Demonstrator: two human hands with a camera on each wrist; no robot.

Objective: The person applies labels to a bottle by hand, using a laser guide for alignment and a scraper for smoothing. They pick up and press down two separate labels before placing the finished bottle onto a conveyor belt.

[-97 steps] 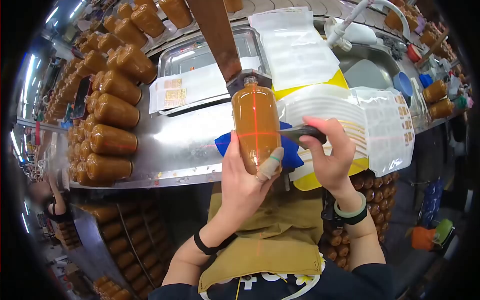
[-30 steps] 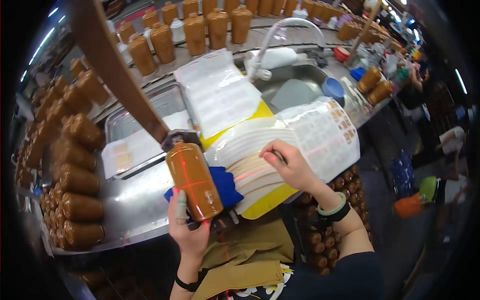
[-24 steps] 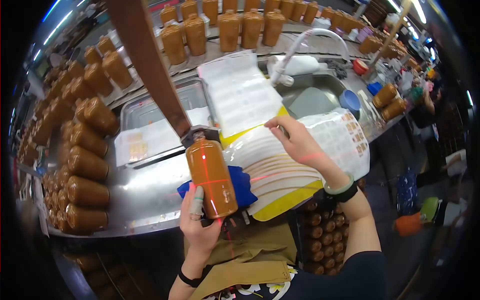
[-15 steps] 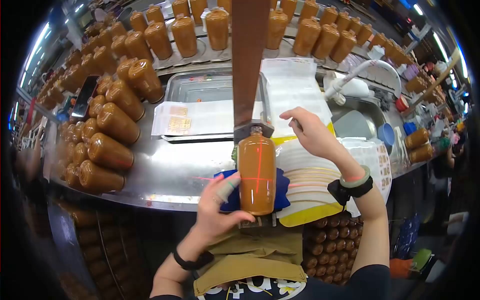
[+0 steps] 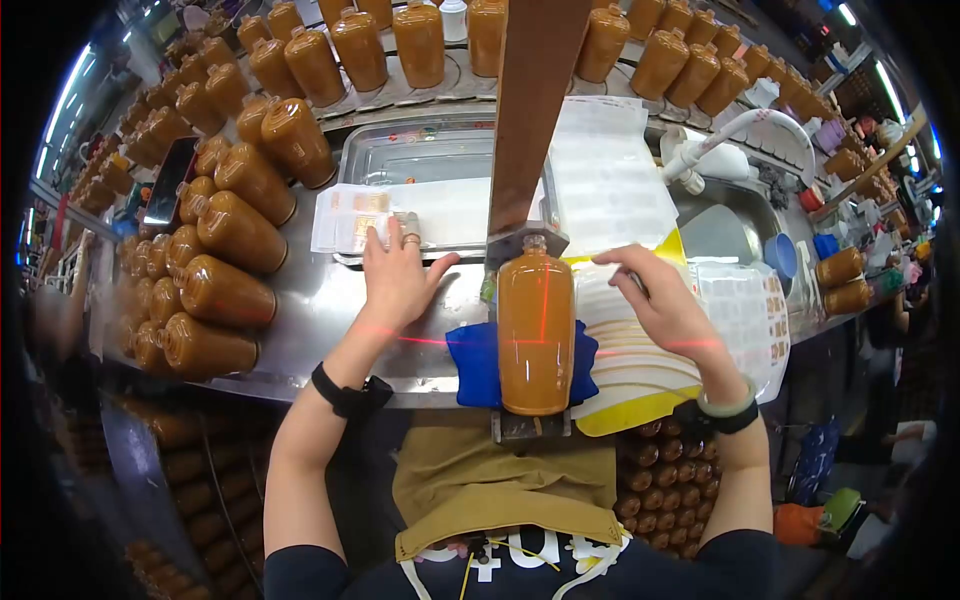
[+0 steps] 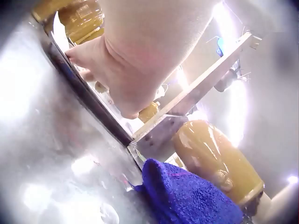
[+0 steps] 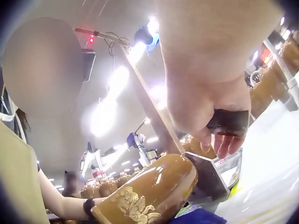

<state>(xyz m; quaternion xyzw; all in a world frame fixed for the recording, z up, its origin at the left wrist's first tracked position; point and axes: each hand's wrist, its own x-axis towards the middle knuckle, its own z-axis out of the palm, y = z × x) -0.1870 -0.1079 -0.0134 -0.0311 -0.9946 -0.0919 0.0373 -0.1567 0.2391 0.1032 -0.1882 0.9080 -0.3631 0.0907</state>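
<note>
My left hand (image 5: 395, 280), fingers outstretched and gripping nothing, rests its fingertips on the label sheet (image 5: 345, 215) lying over the near rim of the steel tray (image 5: 420, 150). My right hand (image 5: 660, 305) curls its fingers around a dark tool (image 7: 229, 122) just above the stack of white sheets (image 5: 620, 350). Between the two hands, released by both, the amber bottle (image 5: 537, 335) lies on the blue cloth (image 5: 472, 365) with its neck under the wooden beam (image 5: 535, 100); beyond my left hand lie more bottles (image 5: 225, 290).
</note>
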